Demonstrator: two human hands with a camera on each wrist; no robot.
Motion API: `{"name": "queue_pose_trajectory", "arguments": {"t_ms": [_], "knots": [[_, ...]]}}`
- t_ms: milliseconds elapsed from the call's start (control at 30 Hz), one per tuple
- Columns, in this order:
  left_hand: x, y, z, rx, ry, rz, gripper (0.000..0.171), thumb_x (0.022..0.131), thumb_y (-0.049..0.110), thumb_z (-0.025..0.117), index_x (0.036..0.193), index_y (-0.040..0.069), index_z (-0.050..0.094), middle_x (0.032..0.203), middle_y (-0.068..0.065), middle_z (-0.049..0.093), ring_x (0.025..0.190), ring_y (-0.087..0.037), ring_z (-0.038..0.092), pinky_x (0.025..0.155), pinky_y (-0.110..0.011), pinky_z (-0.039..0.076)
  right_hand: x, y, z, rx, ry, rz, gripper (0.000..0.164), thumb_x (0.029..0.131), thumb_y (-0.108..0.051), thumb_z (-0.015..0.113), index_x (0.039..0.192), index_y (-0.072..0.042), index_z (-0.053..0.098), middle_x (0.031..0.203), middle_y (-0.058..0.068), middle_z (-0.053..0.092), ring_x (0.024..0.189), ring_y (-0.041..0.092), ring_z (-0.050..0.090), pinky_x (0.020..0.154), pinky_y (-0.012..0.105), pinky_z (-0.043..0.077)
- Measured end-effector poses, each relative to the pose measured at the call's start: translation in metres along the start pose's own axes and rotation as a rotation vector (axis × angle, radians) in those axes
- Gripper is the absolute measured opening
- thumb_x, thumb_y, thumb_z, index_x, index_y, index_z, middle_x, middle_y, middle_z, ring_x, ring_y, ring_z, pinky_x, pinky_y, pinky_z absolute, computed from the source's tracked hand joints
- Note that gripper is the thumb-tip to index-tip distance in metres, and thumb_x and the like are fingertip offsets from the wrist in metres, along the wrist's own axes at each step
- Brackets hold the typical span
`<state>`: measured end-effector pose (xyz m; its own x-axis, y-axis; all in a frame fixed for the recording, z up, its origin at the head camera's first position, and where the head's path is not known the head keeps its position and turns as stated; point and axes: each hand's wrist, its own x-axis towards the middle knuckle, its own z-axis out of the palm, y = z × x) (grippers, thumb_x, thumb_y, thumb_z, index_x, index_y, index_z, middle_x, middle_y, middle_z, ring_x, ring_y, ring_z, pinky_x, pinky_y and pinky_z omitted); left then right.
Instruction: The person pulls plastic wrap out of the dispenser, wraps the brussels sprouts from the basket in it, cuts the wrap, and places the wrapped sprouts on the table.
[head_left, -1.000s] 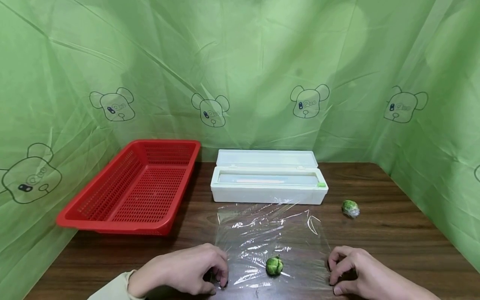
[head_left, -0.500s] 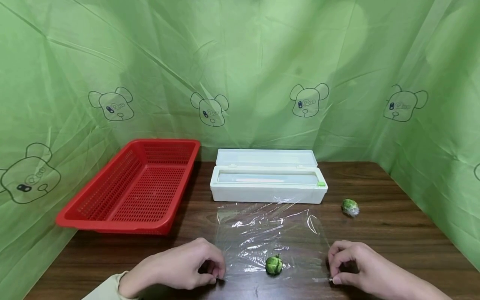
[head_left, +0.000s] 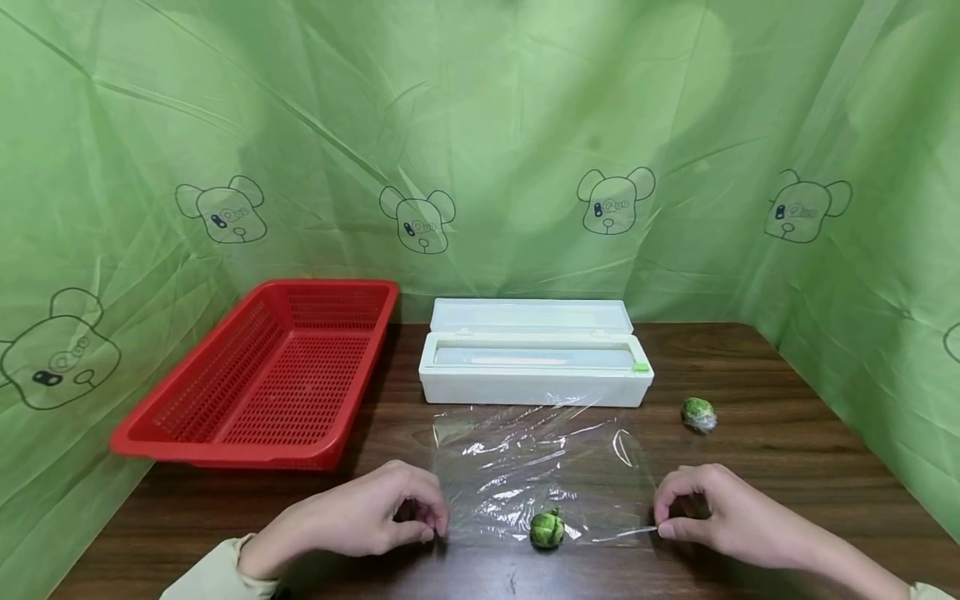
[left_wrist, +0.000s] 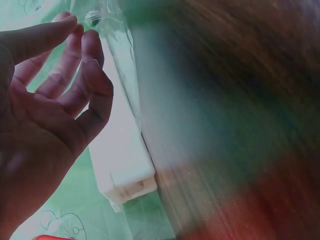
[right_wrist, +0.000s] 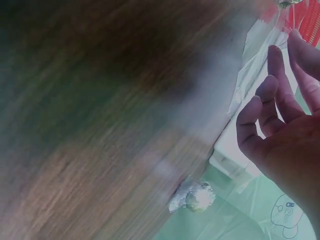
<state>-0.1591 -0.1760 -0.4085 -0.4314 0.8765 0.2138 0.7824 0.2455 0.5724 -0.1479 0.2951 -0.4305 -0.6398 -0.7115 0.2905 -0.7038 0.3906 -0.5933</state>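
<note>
A sheet of clear cling film [head_left: 592,471] lies on the table, creased and shiny. One Brussels sprout [head_left: 547,530] sits on it near its front edge. At the front left corner, my left hand [head_left: 375,510] pinches the film between thumb and fingers. On the other side, my right hand [head_left: 716,510] pinches the front right corner, where the edge is pulled to a point. Both wrist views show thumb and index finger close together, with the other fingers loosely bent. Behind the film stands a white cling film dispenser [head_left: 536,392], its lid raised.
A red perforated basket [head_left: 352,400] stands at the left with nothing inside. Towards the right lies another sprout [head_left: 698,413], wrapped in film. Green cloth [head_left: 510,125] with bear-head drawings encloses the back and sides of the dark wooden table [head_left: 787,450].
Both hands have moved slightly away from the front of the table, and the film's front edge has shifted towards the sprout with them. The sprout, dispenser and basket have stayed put.
</note>
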Motion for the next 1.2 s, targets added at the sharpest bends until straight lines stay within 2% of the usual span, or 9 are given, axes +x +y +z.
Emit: {"name": "queue_pose_trajectory", "arguments": {"t_ms": [200,367,567,633,733,833,900,1033,1200], "knots": [[-0.001,-0.006,0.0,-0.014,0.002,-0.031,0.024,0.092,-0.001,0.075,0.1,0.022,0.077,0.092,0.016,0.065,0.083,0.005,0.057,0.07,-0.021,0.054,0.004,0.008,0.0,0.023,-0.008,0.06,0.022,0.092,-0.009,0.081,0.093,-0.029,0.071,0.088,-0.017,0.069,0.081,0.003,0.061,0.066,0.026,0.049],[-0.001,-0.008,0.001,-0.003,0.001,-0.066,0.023,0.093,0.004,0.077,0.102,0.024,0.077,0.094,0.015,0.063,0.084,0.001,0.058,0.072,-0.022,0.054,0.007,0.014,0.003,0.038,-0.003,0.045,0.022,0.092,-0.007,0.081,0.092,-0.027,0.071,0.088,-0.015,0.067,0.08,0.004,0.062,0.066,0.026,0.05],[0.004,0.015,0.009,0.187,0.043,-0.171,0.02,0.093,0.02,0.08,0.11,0.031,0.079,0.115,0.017,0.056,0.11,-0.005,0.054,0.097,-0.034,0.051,0.009,0.017,0.006,0.009,-0.004,0.045,0.021,0.092,-0.01,0.082,0.092,-0.028,0.071,0.088,-0.015,0.064,0.08,0.003,0.06,0.065,0.026,0.05],[0.011,0.03,0.016,0.243,0.064,-0.146,0.021,0.094,0.02,0.079,0.113,0.03,0.08,0.118,0.017,0.055,0.113,-0.004,0.052,0.1,-0.033,0.05,0.01,0.017,0.006,0.001,-0.004,0.044,0.021,0.092,-0.01,0.082,0.092,-0.028,0.072,0.089,-0.016,0.065,0.08,0.002,0.059,0.065,0.026,0.05],[0.028,0.048,0.029,0.3,0.082,-0.015,0.022,0.096,0.018,0.078,0.117,0.026,0.08,0.114,0.015,0.058,0.108,-0.001,0.054,0.097,-0.024,0.047,0.011,0.017,0.007,-0.009,-0.002,0.045,0.021,0.092,-0.01,0.082,0.092,-0.029,0.073,0.089,-0.016,0.065,0.079,0.001,0.059,0.064,0.025,0.049],[0.048,0.056,0.042,0.372,0.098,0.125,0.021,0.095,0.017,0.08,0.115,0.021,0.082,0.107,0.012,0.062,0.1,0.001,0.055,0.094,-0.014,0.042,0.011,0.018,0.007,-0.011,-0.001,0.051,0.021,0.093,-0.009,0.081,0.091,-0.029,0.074,0.089,-0.015,0.066,0.079,0.001,0.058,0.063,0.025,0.048],[0.06,0.056,0.05,0.416,0.121,0.176,0.018,0.093,0.015,0.081,0.112,0.018,0.083,0.102,0.01,0.062,0.095,0.002,0.056,0.092,-0.011,0.042,0.012,0.019,0.008,-0.014,0.0,0.055,0.021,0.093,-0.01,0.081,0.091,-0.029,0.074,0.09,-0.015,0.066,0.079,0.001,0.058,0.063,0.025,0.048],[0.078,0.05,0.061,0.475,0.167,0.169,0.014,0.092,0.013,0.082,0.105,0.018,0.084,0.096,0.009,0.061,0.09,0.001,0.056,0.087,-0.012,0.045,0.01,0.019,0.007,-0.014,0.0,0.064,0.02,0.094,-0.01,0.08,0.092,-0.029,0.075,0.09,-0.015,0.066,0.079,0.001,0.058,0.063,0.025,0.048],[0.087,0.041,0.064,0.47,0.183,0.125,0.011,0.092,0.011,0.082,0.101,0.017,0.085,0.096,0.009,0.063,0.09,0.002,0.057,0.086,-0.012,0.046,0.007,0.018,0.004,-0.018,-0.005,0.062,0.017,0.095,-0.012,0.079,0.094,-0.029,0.076,0.092,-0.016,0.066,0.078,0.001,0.058,0.062,0.024,0.048]]}}
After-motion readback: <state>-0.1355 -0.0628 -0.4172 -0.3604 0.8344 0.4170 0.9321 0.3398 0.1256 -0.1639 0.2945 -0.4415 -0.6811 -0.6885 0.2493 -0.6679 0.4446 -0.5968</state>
